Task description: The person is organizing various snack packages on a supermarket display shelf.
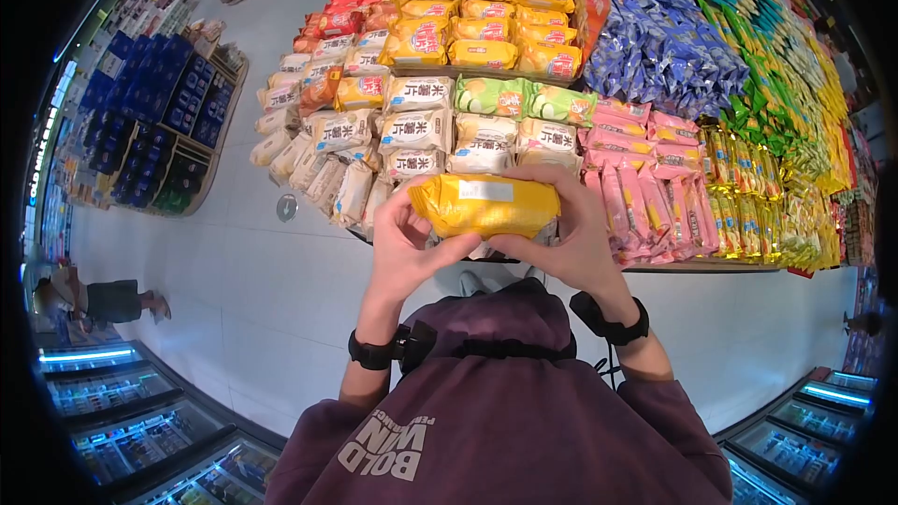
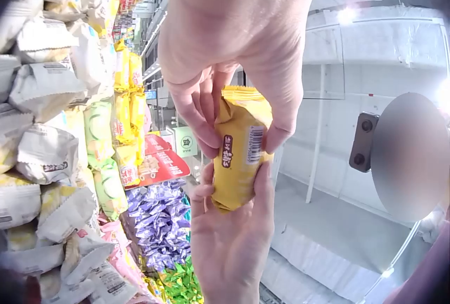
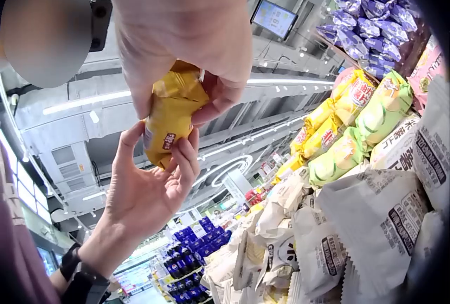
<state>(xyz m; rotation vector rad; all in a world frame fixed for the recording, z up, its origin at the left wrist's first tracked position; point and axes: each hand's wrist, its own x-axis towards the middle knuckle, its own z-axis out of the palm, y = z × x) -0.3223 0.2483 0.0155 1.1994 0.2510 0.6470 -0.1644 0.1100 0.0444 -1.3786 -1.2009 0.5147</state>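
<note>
Both hands hold one yellow snack packet (image 1: 491, 207) in front of the body, above the near edge of the display. My left hand (image 1: 404, 241) grips its left end, thumb along the near side. At the other end, my right hand (image 1: 569, 234) grips it with the thumb below and fingers over the far side. A white label faces up in the head view. In the left wrist view the packet (image 2: 239, 151) shows a barcode and a crimped end. White snack packets (image 1: 414, 128) lie just beyond the hands.
Yellow packets (image 1: 485, 26) stack at the back, with green packets (image 1: 493, 96) before them. Pink packets (image 1: 645, 196) and purple-blue packets (image 1: 655, 47) fill the right. A dark blue display (image 1: 154, 112) stands left, past the aisle floor (image 1: 281, 309). A person (image 1: 103, 299) is at the far left.
</note>
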